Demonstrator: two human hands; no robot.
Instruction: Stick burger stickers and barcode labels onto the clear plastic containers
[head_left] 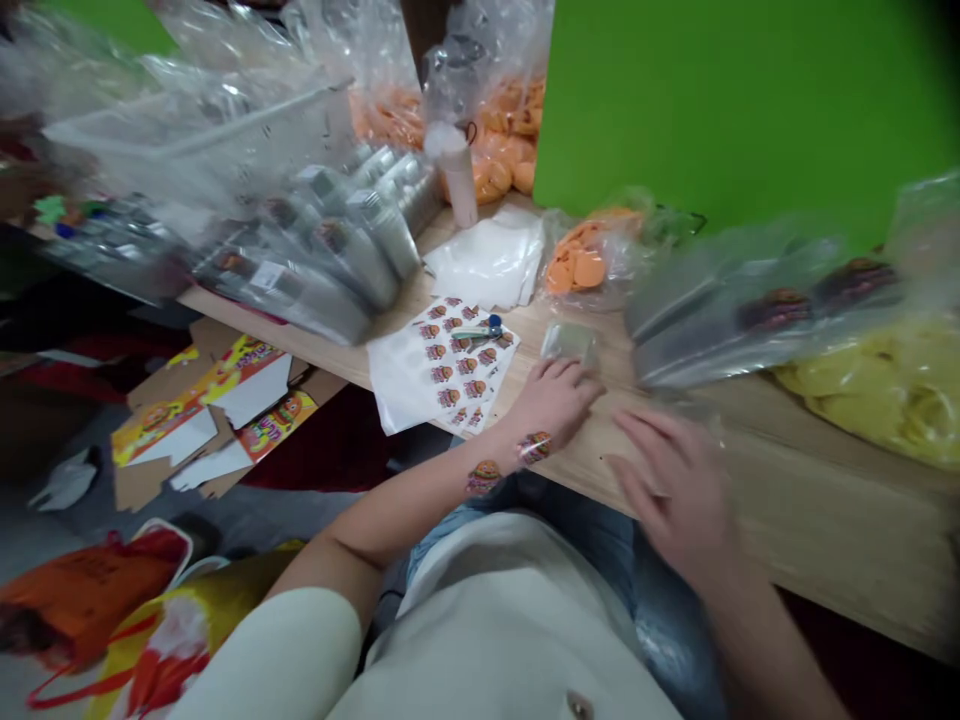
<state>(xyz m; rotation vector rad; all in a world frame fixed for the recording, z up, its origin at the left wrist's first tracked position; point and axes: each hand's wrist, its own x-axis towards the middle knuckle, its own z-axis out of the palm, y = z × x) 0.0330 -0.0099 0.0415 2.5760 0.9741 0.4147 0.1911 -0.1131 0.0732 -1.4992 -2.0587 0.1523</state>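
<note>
Packet [568, 342], small and clear, lies on the wooden table [787, 520] near its front edge, just right of a sticker sheet [442, 372] printed with rows of burger pictures. Our left hand [551, 400] rests palm down, fingers loosely extended, their tips touching the packet's near edge; two burger stickers [484, 477] sit on that wrist. Our right hand [675, 480], blurred, lies flat beside it with fingers spread on the tabletop, gripping nothing that we can make out. A small blue-handled tool [480, 328] lies on the sheet. A bag of orange discs [585, 265] stands just behind the packet, a yellow bag [892, 390] to the right, silver packs [337, 250] to the left.
</note>
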